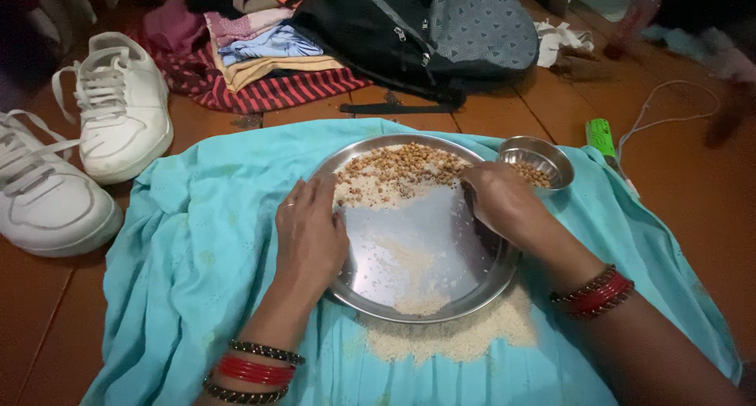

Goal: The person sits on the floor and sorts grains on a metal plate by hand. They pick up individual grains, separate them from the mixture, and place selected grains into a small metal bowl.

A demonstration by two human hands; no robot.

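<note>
A round steel plate (pixel 441 248) lies on a turquoise cloth (pixel 197 256). At its far side sits a heap of brown chickpeas mixed with white rice (pixel 394 174). My left hand (pixel 309 229) rests flat on the plate's left rim, fingers touching the grain. My right hand (pixel 500 201) is curled over the plate's right side, fingers bent near the heap; what it pinches is hidden. A small steel bowl (pixel 543 155) holding chickpeas stands just beyond that hand. A pile of white rice (pixel 457 335) lies on the cloth below the plate.
A pair of white sneakers (pixel 118 107) sits on the wooden floor at left. Folded clothes (pixel 268 59) and a dark backpack (pixel 425 36) lie behind the cloth. A green gadget (pixel 602 137) with a white cable (pixel 669 107) is at right.
</note>
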